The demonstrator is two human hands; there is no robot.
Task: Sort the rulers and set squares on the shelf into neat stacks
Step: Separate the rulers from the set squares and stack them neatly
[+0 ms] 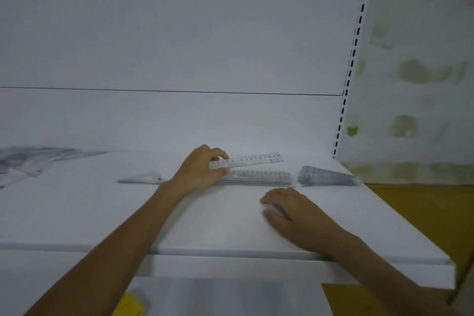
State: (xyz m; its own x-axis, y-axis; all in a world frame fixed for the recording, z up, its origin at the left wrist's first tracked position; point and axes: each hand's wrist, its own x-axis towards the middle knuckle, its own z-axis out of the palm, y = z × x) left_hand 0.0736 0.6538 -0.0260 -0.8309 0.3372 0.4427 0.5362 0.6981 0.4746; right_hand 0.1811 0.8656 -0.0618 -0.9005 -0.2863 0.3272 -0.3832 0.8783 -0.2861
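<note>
I have the white shelf [102, 213] flat in front of me, its front lip running across the lower view. From its middle, a stack of rulers [259, 177] lies at 1 o'clock, lengthwise along the back. Just beside it, at 2 o'clock, sits a darker stack of set squares [327, 176], close to the shelf's right edge. A single clear set square [143, 177] lies at 11 o'clock. Far out at 10 o'clock I make out a blurred loose pile [30, 159]. The right hand [289, 210] rests on the surface at 4 o'clock.
</note>
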